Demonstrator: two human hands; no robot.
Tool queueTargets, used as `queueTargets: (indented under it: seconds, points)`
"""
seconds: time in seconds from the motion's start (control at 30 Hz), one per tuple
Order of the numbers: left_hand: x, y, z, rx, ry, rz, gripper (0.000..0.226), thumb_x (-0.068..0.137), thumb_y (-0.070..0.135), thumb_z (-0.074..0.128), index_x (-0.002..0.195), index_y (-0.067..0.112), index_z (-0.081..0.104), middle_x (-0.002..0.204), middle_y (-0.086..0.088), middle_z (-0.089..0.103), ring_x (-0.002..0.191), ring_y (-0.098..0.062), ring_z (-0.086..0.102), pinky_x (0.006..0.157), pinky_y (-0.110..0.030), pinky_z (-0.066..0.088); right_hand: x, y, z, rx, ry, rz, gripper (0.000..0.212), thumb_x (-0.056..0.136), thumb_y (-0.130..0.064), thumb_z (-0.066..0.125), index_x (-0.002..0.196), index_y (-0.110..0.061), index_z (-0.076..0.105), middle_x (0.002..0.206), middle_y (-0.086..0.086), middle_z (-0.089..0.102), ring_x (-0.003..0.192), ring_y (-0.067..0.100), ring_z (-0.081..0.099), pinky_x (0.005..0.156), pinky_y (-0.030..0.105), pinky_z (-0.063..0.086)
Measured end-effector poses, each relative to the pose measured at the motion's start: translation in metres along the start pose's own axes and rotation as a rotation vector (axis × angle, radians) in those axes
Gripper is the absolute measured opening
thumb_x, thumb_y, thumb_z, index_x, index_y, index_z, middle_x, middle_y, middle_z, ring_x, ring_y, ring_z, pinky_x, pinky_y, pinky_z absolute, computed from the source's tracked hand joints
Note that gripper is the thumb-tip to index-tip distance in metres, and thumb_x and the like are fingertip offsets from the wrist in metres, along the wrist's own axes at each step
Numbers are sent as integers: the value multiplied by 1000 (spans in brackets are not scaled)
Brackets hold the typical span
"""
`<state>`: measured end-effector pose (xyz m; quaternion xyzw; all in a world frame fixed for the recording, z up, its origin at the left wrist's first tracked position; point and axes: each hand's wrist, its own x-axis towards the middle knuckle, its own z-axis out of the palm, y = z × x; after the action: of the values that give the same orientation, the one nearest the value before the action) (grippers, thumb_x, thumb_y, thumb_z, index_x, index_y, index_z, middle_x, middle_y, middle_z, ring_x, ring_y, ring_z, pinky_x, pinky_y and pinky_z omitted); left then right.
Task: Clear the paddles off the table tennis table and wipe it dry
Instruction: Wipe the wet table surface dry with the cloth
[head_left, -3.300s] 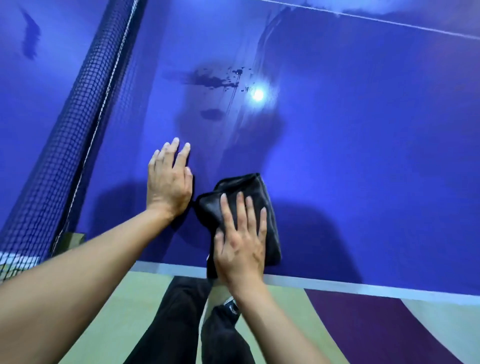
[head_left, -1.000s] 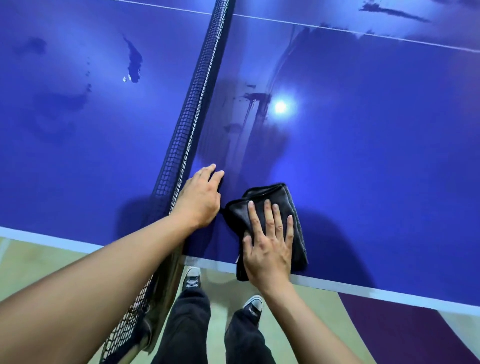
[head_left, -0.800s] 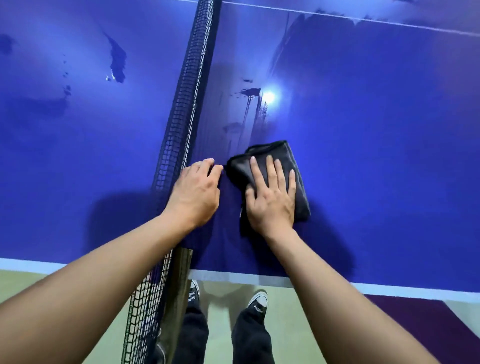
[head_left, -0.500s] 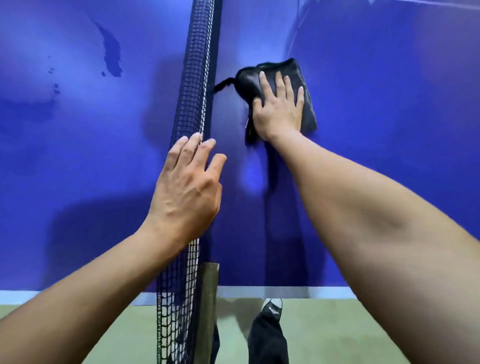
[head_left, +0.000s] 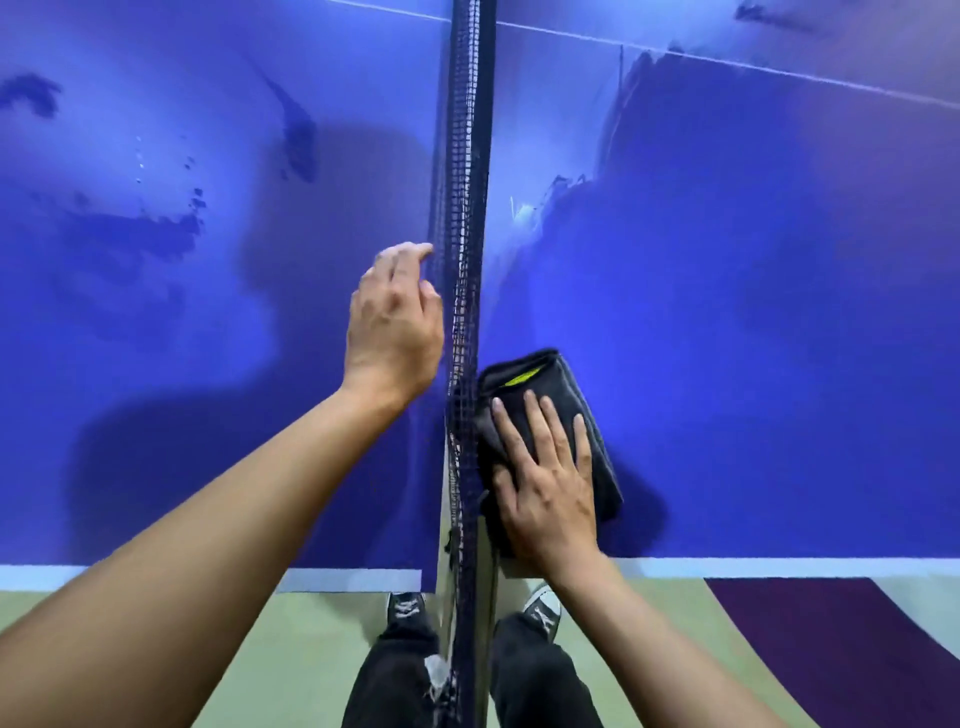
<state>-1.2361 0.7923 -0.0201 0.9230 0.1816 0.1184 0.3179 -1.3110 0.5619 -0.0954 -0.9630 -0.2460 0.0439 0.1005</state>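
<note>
Here my right hand (head_left: 545, 483) lies flat on the folded dark cloth (head_left: 553, 382), fingers straight and a little spread, pressing it onto the blue table (head_left: 779, 312) and curling round nothing. The cloth sits on the right half, just beside the net (head_left: 465, 208) and near the white edge line (head_left: 779, 566) closest to me, with a yellow-green tag showing at its far fold. My left hand (head_left: 395, 322) hangs over the left half, right at the net, fingers loosely bent and holding nothing; I cannot tell whether the fingertips touch the mesh. Dark wet patches (head_left: 150, 228) spread across the left half, and a thin wet streak (head_left: 540, 208) marks the right half beyond the cloth. My shoes (head_left: 408, 605) stand on the floor (head_left: 311, 649) either side of the net.
</note>
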Motion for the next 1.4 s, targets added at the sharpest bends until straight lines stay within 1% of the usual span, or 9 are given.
queueTargets:
  seconds: [0.1,0.17,0.27,0.43,0.8,0.9,1.03,1.1,1.4]
  points:
    - [26,-24,7,32,-16,-61,45,98,21,36,135,7,58,137,-14,57,122,-37,54,106,-47,39,35,6,-1,-27,-2,-16,68,93,-43,44,159,-37,28,168,3,23,156,18,17,125,54,14]
    - [35,-34,20,120,-80,12,41,99,15,42,136,8,58,141,-13,56,128,-38,52,107,-49,38,77,10,-3,-19,27,34,65,95,-45,40,159,-38,29,167,4,25,156,19,18,126,52,8]
    - [46,-42,42,233,-120,142,48,96,23,35,135,8,59,142,-16,56,132,-39,51,109,-51,39,157,15,-7,-37,22,114,63,98,-48,30,160,-41,22,168,2,21,156,17,13,126,48,0]
    - [86,-47,70,324,-62,186,54,95,24,30,139,7,56,144,-19,54,136,-42,48,114,-49,33,282,38,-12,-65,58,162,61,101,-48,30,160,-43,17,169,0,18,156,16,10,126,49,0]
    - [207,-50,95,357,-25,80,60,96,31,24,141,6,55,147,-21,52,137,-44,45,114,-52,31,516,80,-37,1,-48,98,60,102,-49,28,160,-43,15,171,0,9,157,16,4,125,50,-6]
    - [240,-45,100,365,-28,53,61,95,33,25,141,7,55,148,-19,51,138,-42,44,114,-50,30,513,82,-36,3,-29,84,60,102,-46,29,161,-40,16,171,1,10,157,17,4,125,50,-5]
    - [264,-33,104,375,-50,-1,60,97,36,28,146,11,50,152,-18,46,141,-42,39,116,-50,25,433,75,-24,27,139,61,65,96,-45,31,161,-36,23,169,3,19,156,20,12,126,50,0]
    - [265,-31,106,396,-81,-7,63,97,38,23,148,13,48,155,-16,43,143,-42,37,118,-49,22,415,73,-24,40,86,69,66,98,-44,31,161,-38,17,170,2,13,157,18,6,125,50,-4]
    - [266,-34,111,370,-26,23,62,95,39,28,143,7,53,153,-16,47,142,-43,40,118,-54,27,552,67,-33,2,-7,64,63,101,-48,27,162,-39,11,171,1,6,157,18,-1,124,53,-9]
